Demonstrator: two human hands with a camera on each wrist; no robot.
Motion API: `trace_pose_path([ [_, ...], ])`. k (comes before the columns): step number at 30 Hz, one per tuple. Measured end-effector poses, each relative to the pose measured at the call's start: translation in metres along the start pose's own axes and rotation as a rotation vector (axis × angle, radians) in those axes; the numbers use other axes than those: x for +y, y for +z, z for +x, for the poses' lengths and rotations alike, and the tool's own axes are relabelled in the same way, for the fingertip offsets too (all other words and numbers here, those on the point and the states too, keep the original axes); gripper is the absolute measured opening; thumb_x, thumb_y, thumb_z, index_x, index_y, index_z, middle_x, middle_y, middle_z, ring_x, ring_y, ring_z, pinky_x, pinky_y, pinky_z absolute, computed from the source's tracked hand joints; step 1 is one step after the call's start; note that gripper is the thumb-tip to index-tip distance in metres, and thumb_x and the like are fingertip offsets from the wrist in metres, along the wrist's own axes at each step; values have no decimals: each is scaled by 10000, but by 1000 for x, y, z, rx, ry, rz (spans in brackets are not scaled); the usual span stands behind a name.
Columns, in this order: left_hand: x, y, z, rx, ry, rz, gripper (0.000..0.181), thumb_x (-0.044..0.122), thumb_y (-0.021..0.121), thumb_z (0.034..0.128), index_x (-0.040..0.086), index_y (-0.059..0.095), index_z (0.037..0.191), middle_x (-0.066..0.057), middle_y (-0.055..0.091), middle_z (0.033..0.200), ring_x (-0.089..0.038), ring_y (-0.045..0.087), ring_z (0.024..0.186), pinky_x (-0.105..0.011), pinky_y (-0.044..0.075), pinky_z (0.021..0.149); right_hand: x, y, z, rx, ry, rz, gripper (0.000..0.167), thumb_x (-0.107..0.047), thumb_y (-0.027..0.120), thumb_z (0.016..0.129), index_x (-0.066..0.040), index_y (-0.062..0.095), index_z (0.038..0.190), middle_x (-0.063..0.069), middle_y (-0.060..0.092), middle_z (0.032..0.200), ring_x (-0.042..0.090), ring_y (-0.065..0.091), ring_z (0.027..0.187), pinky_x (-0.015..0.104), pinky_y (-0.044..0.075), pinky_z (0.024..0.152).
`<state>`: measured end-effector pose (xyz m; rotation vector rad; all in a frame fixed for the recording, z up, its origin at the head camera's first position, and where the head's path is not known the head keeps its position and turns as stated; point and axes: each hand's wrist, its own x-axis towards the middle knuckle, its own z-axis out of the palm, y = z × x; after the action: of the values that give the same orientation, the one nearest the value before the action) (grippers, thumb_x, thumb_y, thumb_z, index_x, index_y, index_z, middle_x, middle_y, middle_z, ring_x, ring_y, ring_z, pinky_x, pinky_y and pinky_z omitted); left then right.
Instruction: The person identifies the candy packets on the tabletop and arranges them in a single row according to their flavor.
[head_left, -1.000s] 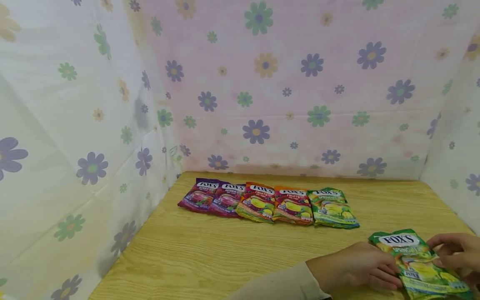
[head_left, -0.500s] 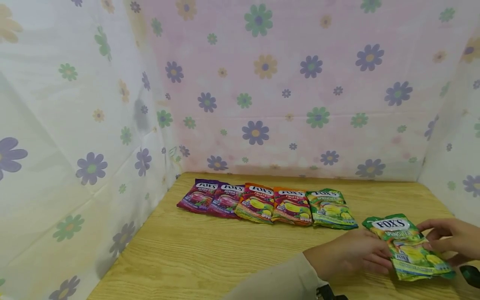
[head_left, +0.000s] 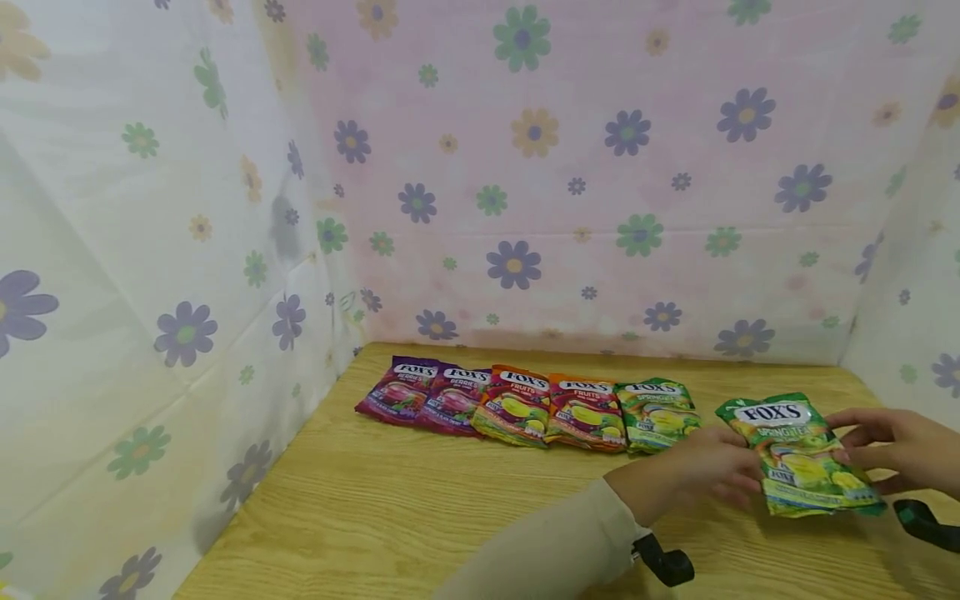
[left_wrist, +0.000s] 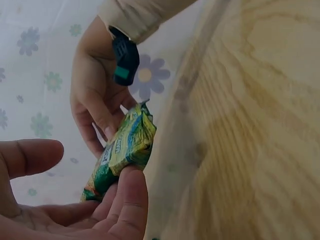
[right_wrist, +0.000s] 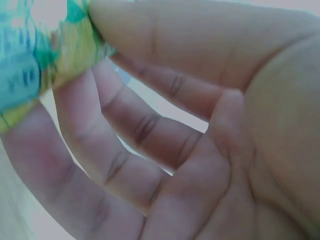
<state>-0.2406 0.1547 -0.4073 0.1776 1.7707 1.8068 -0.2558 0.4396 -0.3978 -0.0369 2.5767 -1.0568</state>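
Note:
A green Fox's candy bag [head_left: 798,467] is held up at the right of the table in the head view, front side showing. My right hand [head_left: 900,450] pinches its right edge; in the right wrist view the thumb [right_wrist: 165,35] lies on the bag's face and the fingers curl behind. My left hand [head_left: 693,471] is at the bag's left edge. In the left wrist view its fingers [left_wrist: 131,200] touch the bag [left_wrist: 132,142] from below, while the thumb [left_wrist: 37,156] stands apart from it. Another green candy bag [head_left: 654,408] lies just behind the left hand, partly covered by it.
Left of that bag, two orange candy bags [head_left: 513,408] and two purple ones [head_left: 397,392] lie in a row along the back of the wooden table [head_left: 375,517]. Flower-patterned cloth walls [head_left: 555,192] enclose the table at the back and both sides.
Both hands have carried the green candy bag away from me and slightly left, toward the row's right end. The left thumb and fingers have loosened at its edge. The row has not moved.

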Motion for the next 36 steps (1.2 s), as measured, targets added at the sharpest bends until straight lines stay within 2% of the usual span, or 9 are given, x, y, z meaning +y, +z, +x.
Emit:
trace_pose_path([
  [4, 5, -6, 11, 5, 46, 60, 330, 29, 629, 951, -8, 671, 1276, -71, 695, 1068, -248, 725, 816, -582, 593, 885, -4, -1, 4, 31, -36, -58, 831, -383, 654, 1021, 165, 268, 1513, 195, 641, 1185, 239, 684, 981, 453, 627, 779],
  [8, 10, -12, 21, 10, 75, 100, 242, 28, 618, 941, -8, 702, 1165, -51, 672, 1001, -200, 681, 762, -557, 606, 872, -9, 2, 8, 96, -96, -80, 766, -352, 588, 1064, 168, 263, 1523, 260, 616, 1197, 251, 691, 962, 457, 627, 765],
  [13, 17, -21, 31, 20, 109, 49, 402, -6, 576, 963, -4, 635, 1361, -162, 670, 1047, -257, 682, 843, -595, 568, 941, -14, 12, 15, 232, -172, -123, 665, -314, 543, 1086, 153, 339, 1513, 309, 620, 1192, 124, 659, 842, 363, 604, 666],
  [16, 19, -27, 35, 21, 131, 15, 447, -26, 554, 970, -3, 601, 1414, -200, 684, 1060, -315, 699, 926, -612, 549, 966, -17, 20, 20, 318, -206, -149, 639, -325, 552, 1081, 140, 400, 1493, 354, 601, 1221, 79, 628, 809, 335, 580, 622],
  [21, 18, -33, 41, 72, 146, -32, 463, -51, 546, 937, 12, 637, 1386, -84, 713, 1200, -296, 693, 944, -582, 562, 962, -16, 32, 29, 451, -241, -93, 575, -292, 570, 1073, 114, 469, 1468, 346, 595, 1221, -114, 510, 793, 291, 533, 588],
  [24, 17, -34, 44, 108, 141, -71, 428, -57, 550, 921, 14, 684, 1322, -37, 718, 1164, -268, 678, 911, -544, 579, 950, -13, 35, 33, 470, -229, -31, 583, -299, 557, 1076, 98, 456, 1491, 325, 578, 1289, -207, 425, 828, 245, 531, 615],
  [28, 17, -35, 47, 122, 124, -121, 413, -80, 539, 908, -3, 702, 1279, -52, 722, 1133, -295, 689, 975, -519, 581, 957, -9, 37, 40, 459, -202, 80, 608, -298, 567, 1070, 111, 437, 1501, -98, 672, 1130, -158, 510, 837, 219, 546, 650],
  [31, 15, -36, 48, 134, 108, -149, 436, -91, 529, 895, -10, 694, 1291, -86, 723, 1172, -303, 688, 1009, -521, 570, 976, -4, 40, 46, 441, -214, 152, 596, -244, 599, 1056, 141, 439, 1483, -363, 539, 1006, -112, 572, 836, 197, 542, 671],
  [36, 8, -38, 49, 168, 78, -187, 424, -71, 552, 880, 1, 711, 1267, -118, 718, 1227, -309, 700, 1024, -521, 567, 983, 1, 45, 50, 404, -231, 151, 588, -212, 612, 1049, 148, 436, 1480, -376, 497, 1058, -202, 503, 884, 129, 514, 701],
])
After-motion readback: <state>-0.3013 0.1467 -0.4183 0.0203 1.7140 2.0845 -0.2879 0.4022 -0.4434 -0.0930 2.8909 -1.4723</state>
